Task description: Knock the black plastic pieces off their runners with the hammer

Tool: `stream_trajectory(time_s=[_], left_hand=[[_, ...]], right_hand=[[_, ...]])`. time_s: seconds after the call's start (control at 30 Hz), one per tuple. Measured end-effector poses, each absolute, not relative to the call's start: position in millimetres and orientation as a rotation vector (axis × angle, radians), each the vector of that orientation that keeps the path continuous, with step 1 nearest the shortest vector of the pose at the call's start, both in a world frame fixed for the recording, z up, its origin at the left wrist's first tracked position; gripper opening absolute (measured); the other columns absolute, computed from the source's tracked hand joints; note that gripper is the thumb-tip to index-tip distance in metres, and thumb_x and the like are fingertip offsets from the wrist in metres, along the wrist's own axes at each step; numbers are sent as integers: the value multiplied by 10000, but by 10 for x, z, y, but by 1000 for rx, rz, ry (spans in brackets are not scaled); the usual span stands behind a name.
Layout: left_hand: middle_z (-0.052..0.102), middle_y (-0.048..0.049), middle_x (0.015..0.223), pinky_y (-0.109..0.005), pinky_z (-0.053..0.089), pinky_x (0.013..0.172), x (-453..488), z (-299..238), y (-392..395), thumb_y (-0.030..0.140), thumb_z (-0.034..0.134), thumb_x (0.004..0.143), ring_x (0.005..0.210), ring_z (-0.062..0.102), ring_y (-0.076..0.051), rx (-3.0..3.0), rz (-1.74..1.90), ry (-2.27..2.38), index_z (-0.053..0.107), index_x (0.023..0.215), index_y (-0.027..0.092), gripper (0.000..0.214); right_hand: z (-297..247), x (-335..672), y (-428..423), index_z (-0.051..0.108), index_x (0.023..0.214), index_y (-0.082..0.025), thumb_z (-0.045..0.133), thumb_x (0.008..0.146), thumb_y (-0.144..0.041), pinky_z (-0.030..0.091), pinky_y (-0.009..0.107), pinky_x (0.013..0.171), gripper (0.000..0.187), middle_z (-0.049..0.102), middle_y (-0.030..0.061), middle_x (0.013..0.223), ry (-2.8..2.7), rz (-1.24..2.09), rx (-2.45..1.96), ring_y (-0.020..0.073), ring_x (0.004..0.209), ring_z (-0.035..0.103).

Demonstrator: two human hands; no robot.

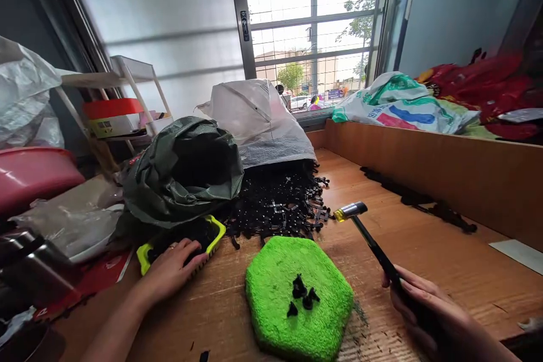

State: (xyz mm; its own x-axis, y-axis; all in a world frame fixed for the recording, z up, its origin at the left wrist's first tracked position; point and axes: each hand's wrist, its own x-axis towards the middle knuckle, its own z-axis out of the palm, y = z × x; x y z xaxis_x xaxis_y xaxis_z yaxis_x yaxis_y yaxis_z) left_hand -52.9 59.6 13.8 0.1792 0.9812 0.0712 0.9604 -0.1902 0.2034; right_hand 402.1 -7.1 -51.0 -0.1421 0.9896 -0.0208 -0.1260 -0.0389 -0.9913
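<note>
My left hand point(179, 260) reaches over the near rim of a yellow-green basket point(216, 232). Its fingers lie stretched out and slightly apart among dark contents, and the fingertips are partly hidden. In my right hand point(424, 305) is a small mallet point(373, 243) with a black handle, gripped low; its metal head has a yellow tip pointing left. The head is raised right of a green hexagonal pad point(275, 288). Several small black plastic pieces point(299, 287) rest in a loose cluster on the pad, touched by neither hand.
Behind the pad, a heap of black parts point(280, 203) spills from a white sack point(263, 119). A dark green bag point(182, 169) gapes beside it. A metal cup point(34, 271) and a red basin point(38, 178) stand left. A wooden board point(424, 164) edges the table at right.
</note>
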Motion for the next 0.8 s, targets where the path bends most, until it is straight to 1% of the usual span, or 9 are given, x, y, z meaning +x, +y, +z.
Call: stream_trajectory(time_s=[0.1, 0.17, 0.27, 0.37, 0.43, 0.53, 0.67, 0.73, 0.8], left_hand=[[609, -54, 1069, -347, 357, 917, -505, 157, 582, 526, 347, 832, 1035, 531, -244, 2278, 259, 1943, 620, 1032, 244, 441], [628, -45, 1035, -314, 390, 841, -494, 162, 587, 529, 344, 830, 994, 555, -240, 2247, 265, 1960, 628, 1000, 248, 434], [651, -22, 870, -259, 399, 705, -507, 176, 635, 511, 307, 846, 843, 593, -206, 2253, 303, 1939, 632, 857, 233, 428], [622, -4, 681, -238, 365, 601, -514, 246, 716, 484, 308, 846, 687, 585, -184, 2260, 318, 2012, 592, 708, 218, 413], [611, -9, 630, -241, 335, 556, -466, 320, 756, 477, 341, 832, 645, 581, -194, 2201, 365, 2207, 581, 703, 219, 375], [618, -19, 638, -244, 321, 546, -227, 408, 748, 471, 367, 826, 637, 583, -201, 2143, 608, 2370, 574, 734, 219, 339], [594, 2, 638, -228, 348, 585, 460, 373, 606, 493, 378, 841, 607, 551, -153, 2328, 872, 1929, 538, 677, 208, 366], [589, -5, 658, -235, 342, 569, 860, 296, 520, 472, 370, 860, 617, 545, -151, 2402, 804, 1727, 523, 651, 201, 374], [595, -18, 704, -250, 345, 570, 1184, 212, 460, 418, 406, 861, 651, 553, -165, 2460, 657, 1588, 539, 674, 197, 318]], right_hand=[[-483, 4014, -71, 452, 870, -202, 474, 835, -570, 194, 138, 301, 370, 415, -59, 533, -1199, 1431, -1003, 31, 308, 266], [-488, 4019, -53, 447, 874, -202, 477, 835, -569, 204, 131, 291, 370, 422, -62, 535, -1202, 1449, -975, 26, 301, 269], [-515, 4031, -16, 447, 875, -200, 515, 795, -597, 223, 129, 272, 410, 426, -66, 525, -1208, 1472, -934, 26, 283, 278], [-547, 4047, 22, 451, 877, -198, 537, 783, -597, 236, 120, 265, 419, 436, -64, 520, -1208, 1489, -899, 30, 280, 305], [-574, 4059, 46, 456, 882, -197, 539, 792, -585, 254, 116, 266, 407, 439, -64, 516, -1205, 1500, -885, 31, 280, 309], [-630, 4067, 69, 471, 875, -191, 564, 757, -609, 273, 125, 271, 444, 420, -71, 480, -1184, 1492, -886, 36, 269, 301], [-670, 4040, 31, 490, 900, -203, 556, 772, -589, 216, 116, 269, 412, 411, -68, 483, -1095, 1437, -939, 31, 273, 268], [-664, 4024, -11, 511, 910, -224, 549, 786, -566, 220, 129, 267, 366, 420, -57, 501, -1055, 1413, -975, 36, 277, 263], [-665, 4028, -45, 546, 916, -251, 569, 746, -592, 289, 180, 267, 382, 448, -31, 520, -1030, 1382, -1007, 75, 291, 315]])
